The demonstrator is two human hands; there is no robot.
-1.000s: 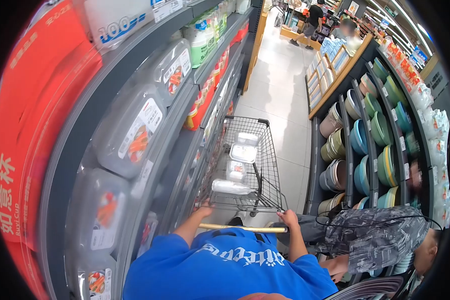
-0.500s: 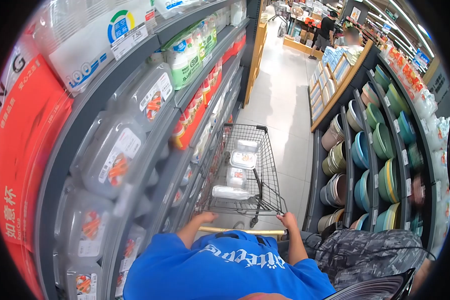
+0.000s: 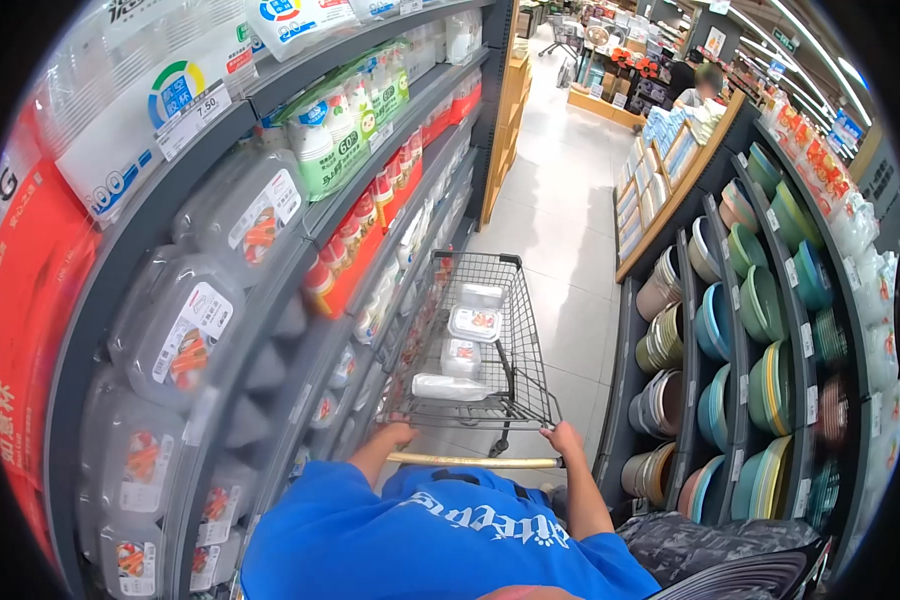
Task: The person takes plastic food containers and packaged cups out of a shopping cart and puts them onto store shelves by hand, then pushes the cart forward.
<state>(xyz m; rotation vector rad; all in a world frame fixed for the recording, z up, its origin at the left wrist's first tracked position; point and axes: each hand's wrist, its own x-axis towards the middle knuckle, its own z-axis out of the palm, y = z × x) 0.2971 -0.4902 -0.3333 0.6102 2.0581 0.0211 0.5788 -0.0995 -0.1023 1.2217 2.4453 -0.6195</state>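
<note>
A black wire shopping cart (image 3: 535,375) stands in front of me in the aisle, with a yellowish handle bar (image 3: 475,461) close to my body. My left hand (image 3: 397,434) is closed at the cart's left rear corner, just above the bar's end. At the right rear corner my right hand (image 3: 562,437) is closed on the cart frame. In the basket lie a clear lidded food container with a picture label (image 3: 475,323), a second labelled clear pack (image 3: 461,356), another clear pack (image 3: 481,295) and a long white wrapped item (image 3: 448,387).
Left shelves hold clear food boxes (image 3: 183,325), bagged cups (image 3: 335,130) and red packs (image 3: 355,255). Right shelves carry stacked coloured basins (image 3: 763,305). A wooden-edged rack (image 3: 660,180) stands ahead right. Two people are farther off. Grey patterned fabric (image 3: 710,550) is at lower right.
The shelves have slid nearer and toward the lower left as I move forward with the cart. Both hands stay at the cart's rear corners. The far people have shifted.
</note>
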